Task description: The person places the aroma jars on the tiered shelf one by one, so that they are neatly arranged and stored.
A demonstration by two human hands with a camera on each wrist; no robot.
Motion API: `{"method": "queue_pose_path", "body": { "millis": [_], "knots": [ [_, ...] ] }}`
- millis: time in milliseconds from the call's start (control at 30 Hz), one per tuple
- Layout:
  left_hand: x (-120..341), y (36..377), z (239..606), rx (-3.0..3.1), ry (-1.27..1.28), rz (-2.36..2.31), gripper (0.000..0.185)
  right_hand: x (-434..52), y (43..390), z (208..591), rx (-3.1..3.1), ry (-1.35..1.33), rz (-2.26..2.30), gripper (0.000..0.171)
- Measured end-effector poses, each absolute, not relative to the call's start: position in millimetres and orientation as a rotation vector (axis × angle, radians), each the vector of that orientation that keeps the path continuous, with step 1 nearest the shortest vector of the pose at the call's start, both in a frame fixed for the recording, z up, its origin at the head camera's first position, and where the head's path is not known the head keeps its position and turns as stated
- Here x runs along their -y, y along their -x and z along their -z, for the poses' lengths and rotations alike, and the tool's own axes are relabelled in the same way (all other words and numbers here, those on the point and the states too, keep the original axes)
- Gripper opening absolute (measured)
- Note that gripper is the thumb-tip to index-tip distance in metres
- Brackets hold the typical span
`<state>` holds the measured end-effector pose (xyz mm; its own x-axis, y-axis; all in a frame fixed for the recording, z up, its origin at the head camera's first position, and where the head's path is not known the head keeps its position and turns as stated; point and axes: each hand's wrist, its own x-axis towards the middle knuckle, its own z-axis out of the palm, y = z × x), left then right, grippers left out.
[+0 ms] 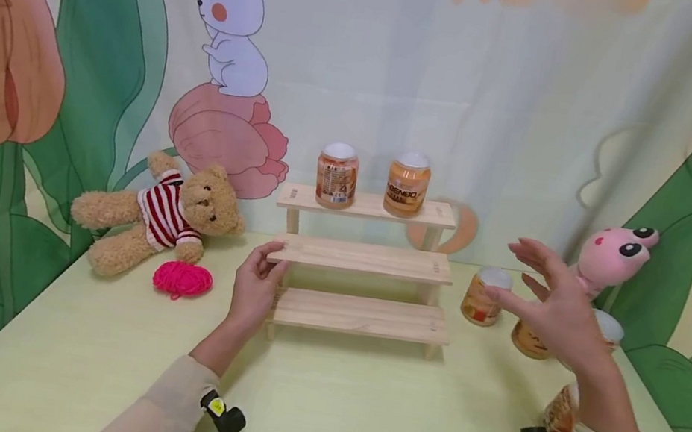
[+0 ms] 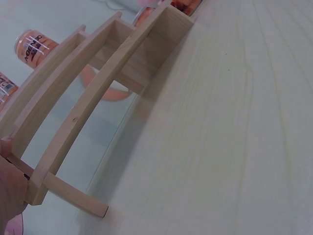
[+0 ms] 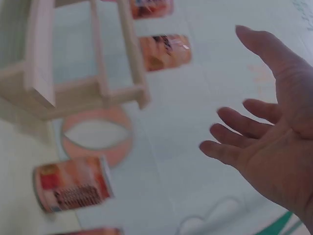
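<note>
A three-tier wooden display shelf [image 1: 373,259] stands on the table. My left hand [image 1: 255,292] pinches the left end of its middle tier. On the top tier, two orange-labelled jars with white lids, a left jar [image 1: 337,178] and a right jar [image 1: 406,186], stand upright and apart. To the right of the shelf my right hand [image 1: 558,310] is raised with nothing in it, thumb and fingers spread. Closest to its fingertips is a similar jar [image 1: 480,301] on the table; another jar [image 1: 526,341] is partly hidden under the hand.
Behind the right wrist are a jar [image 1: 609,329] and a nearer jar [image 1: 560,410], both partly covered. A pink plush toy [image 1: 614,255] sits at the back right. Left of the shelf lie a teddy bear [image 1: 166,214] and a bundle of pink yarn [image 1: 182,280]. A printed curtain hangs behind.
</note>
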<state>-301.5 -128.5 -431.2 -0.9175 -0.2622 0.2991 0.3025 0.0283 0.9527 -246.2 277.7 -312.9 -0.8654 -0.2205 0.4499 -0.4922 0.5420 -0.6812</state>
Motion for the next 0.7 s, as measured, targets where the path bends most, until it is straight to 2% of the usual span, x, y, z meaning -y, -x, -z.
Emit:
{"method": "queue_pose_path", "body": {
  "millis": [233,433,700],
  "knots": [
    [129,301,430,1.937,0.037,1.945,0.035,-338,242,314,2.688,-0.748,-1.111,0.072],
    [129,298,424,1.951,0.045,1.953,0.036,-375,240,325,2.891,-0.741,-1.064,0.069],
    [128,301,430,1.909,0.045,1.976,0.035,-410,245,351,3.123,-0.960,-1.401,0.060]
  ]
}}
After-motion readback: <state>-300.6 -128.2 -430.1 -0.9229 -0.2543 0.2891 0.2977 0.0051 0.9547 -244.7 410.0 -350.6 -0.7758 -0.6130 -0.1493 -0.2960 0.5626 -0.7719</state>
